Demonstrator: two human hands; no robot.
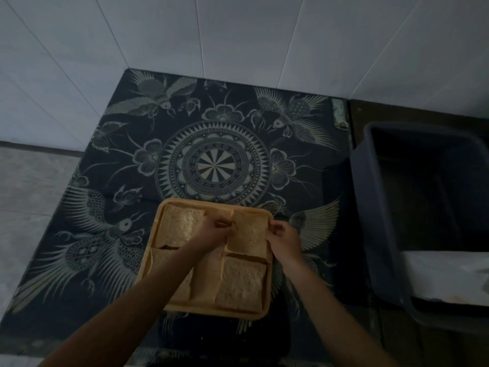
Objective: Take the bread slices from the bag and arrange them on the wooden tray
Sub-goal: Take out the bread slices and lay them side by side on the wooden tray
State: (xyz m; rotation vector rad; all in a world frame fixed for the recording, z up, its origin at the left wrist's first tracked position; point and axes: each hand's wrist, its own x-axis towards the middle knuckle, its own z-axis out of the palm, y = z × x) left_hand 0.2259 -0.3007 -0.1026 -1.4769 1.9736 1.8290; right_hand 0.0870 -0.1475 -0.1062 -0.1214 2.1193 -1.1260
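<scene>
Your left hand (211,231) and right hand (284,238) pinched the far right bread slice (248,235) by its two sides. It sat tight against the wooden tray (211,309) rim, with bare patterned cloth (127,154) beyond.

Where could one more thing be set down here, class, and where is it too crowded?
Free: the patterned cloth between the wooden tray and the tiled wall, and the cloth left of the tray. Crowded: the tray, filled with bread slices, with the left hand and right hand at the far right slice. The dark bin borders the right.

Dim, bluish, low-contrast view, soft grain, wide-angle bending toward the edges.
</scene>
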